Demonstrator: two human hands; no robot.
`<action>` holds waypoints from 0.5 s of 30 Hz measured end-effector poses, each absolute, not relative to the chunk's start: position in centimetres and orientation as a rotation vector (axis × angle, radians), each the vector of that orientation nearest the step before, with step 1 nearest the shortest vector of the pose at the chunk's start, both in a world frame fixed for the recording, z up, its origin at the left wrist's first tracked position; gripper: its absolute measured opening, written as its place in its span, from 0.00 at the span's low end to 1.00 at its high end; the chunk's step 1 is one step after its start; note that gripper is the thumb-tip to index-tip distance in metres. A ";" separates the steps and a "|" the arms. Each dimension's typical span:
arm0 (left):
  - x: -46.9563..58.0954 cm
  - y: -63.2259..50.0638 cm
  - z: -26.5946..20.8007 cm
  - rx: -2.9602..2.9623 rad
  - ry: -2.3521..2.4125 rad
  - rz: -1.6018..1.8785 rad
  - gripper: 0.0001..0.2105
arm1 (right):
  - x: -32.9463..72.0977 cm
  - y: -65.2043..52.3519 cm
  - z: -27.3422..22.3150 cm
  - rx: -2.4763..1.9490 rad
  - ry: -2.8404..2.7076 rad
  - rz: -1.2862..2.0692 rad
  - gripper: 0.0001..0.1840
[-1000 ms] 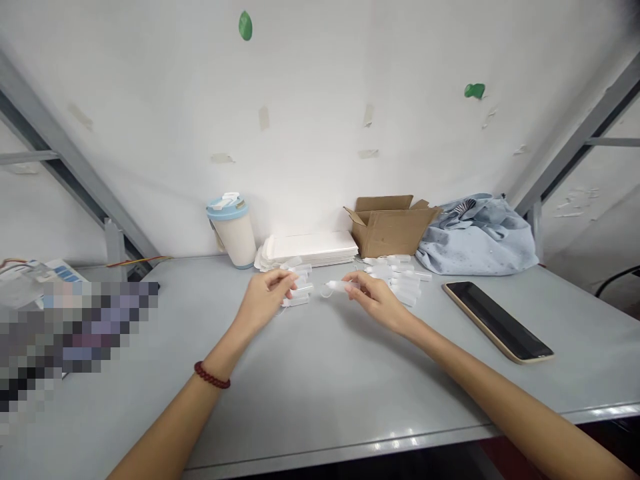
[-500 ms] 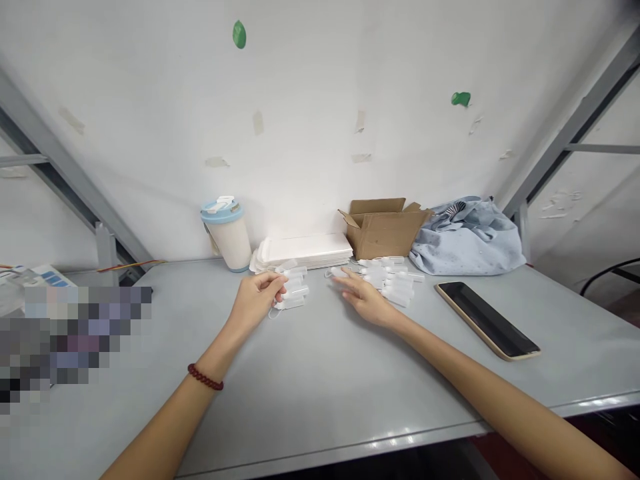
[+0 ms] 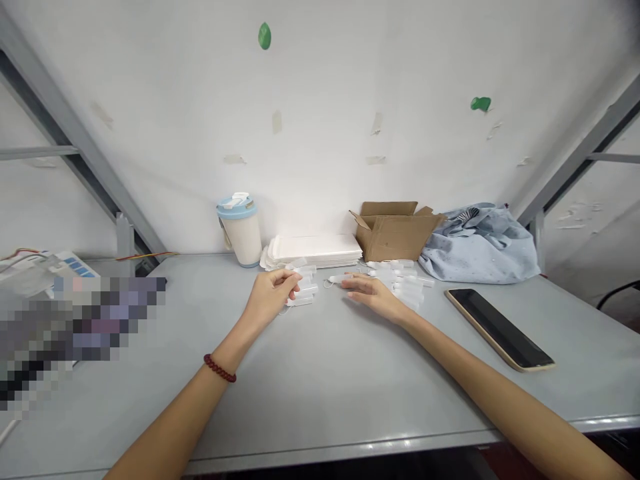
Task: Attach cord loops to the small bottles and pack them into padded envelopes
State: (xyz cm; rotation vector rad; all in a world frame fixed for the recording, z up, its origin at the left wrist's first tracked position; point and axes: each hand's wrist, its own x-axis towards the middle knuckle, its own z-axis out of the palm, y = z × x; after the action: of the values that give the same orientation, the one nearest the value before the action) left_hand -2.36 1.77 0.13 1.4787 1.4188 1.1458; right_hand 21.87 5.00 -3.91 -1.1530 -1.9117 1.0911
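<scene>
Over the middle of the grey desk (image 3: 320, 393), our right hand (image 3: 375, 297) has its fingers loosely stretched out, not pinching anything as far as we can see. From our angle it partly covers one small whitish tube (image 3: 338, 279) with a thin loop (image 3: 328, 284) at its end; can't tell if they're actually touching. That's the big change: a second ago we had what looks like that same tube pinched between our fingers, and now it's down, just left of the right-hand bunch of tubes (image 3: 408, 291). So we'd call that one let go, with the right hand freed up.

Our left hand (image 3: 269, 297) has thumb and finger together by the left-hand bunch of tubes (image 3: 307, 289). Honestly can't tell if anything's in that pinch.

Further out, a flat white stack (image 3: 315, 249) sits between a lidded cup (image 3: 244, 235) and an opened cardboard box (image 3: 399, 239), then a blue cloth bundle (image 3: 483, 248), and a phone (image 3: 496, 327) off to the right.
</scene>
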 end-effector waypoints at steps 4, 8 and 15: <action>-2.3 1.6 0.3 1.484 1.424 1.139 0.12 | 21.8 5.1 -4.1 -1.159 -1.868 1.137 0.22; -2.1 1.5 0.3 1.487 1.432 1.124 0.12 | 21.9 5.0 -4.2 -1.131 -1.837 1.160 0.25; -2.1 1.6 0.1 1.490 1.433 1.128 0.12 | 22.4 5.1 -3.7 -1.150 -1.855 0.983 0.20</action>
State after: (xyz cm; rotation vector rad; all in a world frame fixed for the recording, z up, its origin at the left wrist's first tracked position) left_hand -2.14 1.56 0.14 1.4896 1.4333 1.1278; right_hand 22.45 5.14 -3.66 -1.1501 -1.8551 0.9830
